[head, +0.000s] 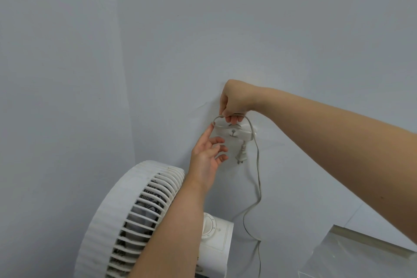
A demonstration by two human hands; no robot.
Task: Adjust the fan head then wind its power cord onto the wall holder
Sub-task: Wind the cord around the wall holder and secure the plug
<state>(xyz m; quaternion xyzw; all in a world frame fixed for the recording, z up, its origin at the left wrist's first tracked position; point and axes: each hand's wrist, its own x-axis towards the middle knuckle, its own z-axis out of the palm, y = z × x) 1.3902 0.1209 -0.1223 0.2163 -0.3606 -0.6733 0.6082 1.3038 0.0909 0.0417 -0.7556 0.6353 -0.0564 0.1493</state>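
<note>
A white fan head [126,216] with a slatted grille stands at the lower left, its base with a round dial [208,228] beside it. On the wall hangs a small white holder [234,131] with a bear face. A grey power cord [258,178] loops over the holder's top and runs down the wall towards the fan base; its plug [241,156] dangles below the holder. My right hand [234,101] pinches the cord loop at the holder's top. My left hand [208,156] is open, its index fingertip touching the loop at the holder's left edge.
The plain pale wall [203,29] fills most of the view, with a corner at the left. A clear plastic sheet or bag [361,255] lies at the lower right beside the fan base.
</note>
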